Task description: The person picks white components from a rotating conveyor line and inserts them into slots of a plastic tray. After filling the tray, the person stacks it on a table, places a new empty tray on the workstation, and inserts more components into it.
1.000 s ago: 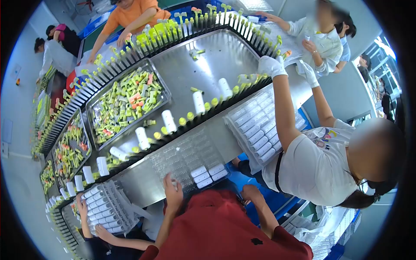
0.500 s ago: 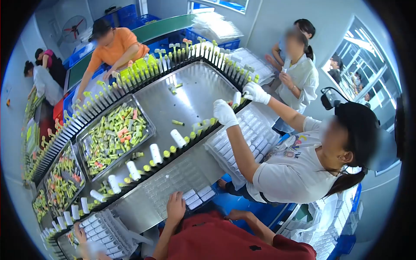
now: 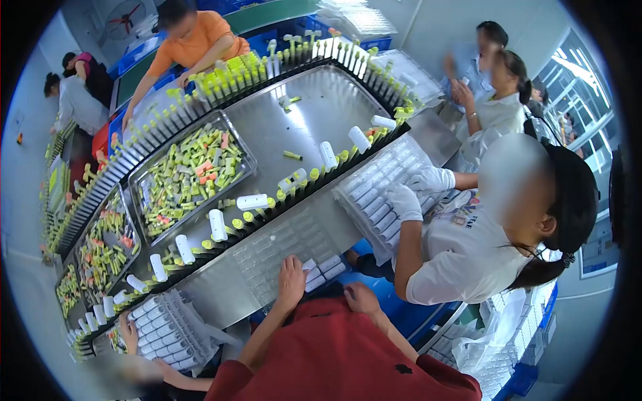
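Observation:
My left hand (image 3: 291, 281) rests at the edge of a clear blister tray (image 3: 257, 264) on the metal bench. Its fingers stretch forward, with the thumb side against a small group of white plastic casings (image 3: 324, 271) in the tray's right end. My right hand (image 3: 362, 298) is curled close to my red shirt, just below those casings. What it holds, if anything, is hidden. Beyond the tray, a rail carries yellow-green holders (image 3: 248, 216), some topped with white casings (image 3: 217, 225).
A co-worker's white-gloved hands (image 3: 418, 194) are over a tray of white casings (image 3: 368, 200) at right. Another person's hand (image 3: 127, 334) touches a filled tray (image 3: 164, 334) at left. A metal bin (image 3: 251, 157) holds yellow-green and pink parts. Someone in orange stands opposite.
My right hand has moved up toward the tray; my left hand stays beside the casings, its fingers turned more upright. The co-worker's gloved hands have dropped from the rail to the tray. The view has shifted.

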Motion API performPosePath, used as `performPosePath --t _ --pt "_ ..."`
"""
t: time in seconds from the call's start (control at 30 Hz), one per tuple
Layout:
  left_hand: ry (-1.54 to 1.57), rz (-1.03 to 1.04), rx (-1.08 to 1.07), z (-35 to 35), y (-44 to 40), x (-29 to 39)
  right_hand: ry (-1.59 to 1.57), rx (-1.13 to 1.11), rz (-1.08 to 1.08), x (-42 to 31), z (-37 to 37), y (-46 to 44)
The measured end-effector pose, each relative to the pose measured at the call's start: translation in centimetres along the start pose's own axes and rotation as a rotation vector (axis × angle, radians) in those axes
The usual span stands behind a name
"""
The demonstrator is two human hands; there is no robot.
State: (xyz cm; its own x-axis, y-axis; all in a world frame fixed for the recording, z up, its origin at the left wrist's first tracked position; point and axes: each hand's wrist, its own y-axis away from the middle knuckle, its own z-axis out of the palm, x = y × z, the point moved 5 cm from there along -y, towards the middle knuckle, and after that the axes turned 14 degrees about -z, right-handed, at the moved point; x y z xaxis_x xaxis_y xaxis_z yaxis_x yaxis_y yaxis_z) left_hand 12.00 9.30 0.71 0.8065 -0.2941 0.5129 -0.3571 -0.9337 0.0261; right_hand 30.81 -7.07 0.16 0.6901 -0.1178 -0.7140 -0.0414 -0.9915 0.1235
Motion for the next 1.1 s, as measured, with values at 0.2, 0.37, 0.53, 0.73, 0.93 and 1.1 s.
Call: performPosePath --t 0.2,0.37,0.53,0.73,0.93,1.1 --pt "0.358 -0.125 -0.107 -4.1 -0.2 -1.0 0.28 0.175 -0.335 -3.0 0.2 -6.7" --pt "0.682 -0.384 -0.116 -10.3 -2.1 -0.6 0.402 0.154 -0.422 -2.8 0.4 -9.1" --pt "0.283 -0.157 0.519 -21.4 -5.5 0.5 0.4 0.095 -0.367 -2.2 1.2 -10.2" --pt "0.089 -0.121 0.772 -25.7 -6.5 -0.5 0.41 0.02 -0.359 -1.5 1.5 -10.9" --pt "0.224 -0.451 0.918 -23.6 -2.8 -6.8 0.26 0.248 -0.358 -3.6 0.9 -9.7" --pt "0.036 -0.461 0.727 -22.8 -5.7 -8.9 -0.105 0.356 -0.143 -3.6 -1.4 -10.5"
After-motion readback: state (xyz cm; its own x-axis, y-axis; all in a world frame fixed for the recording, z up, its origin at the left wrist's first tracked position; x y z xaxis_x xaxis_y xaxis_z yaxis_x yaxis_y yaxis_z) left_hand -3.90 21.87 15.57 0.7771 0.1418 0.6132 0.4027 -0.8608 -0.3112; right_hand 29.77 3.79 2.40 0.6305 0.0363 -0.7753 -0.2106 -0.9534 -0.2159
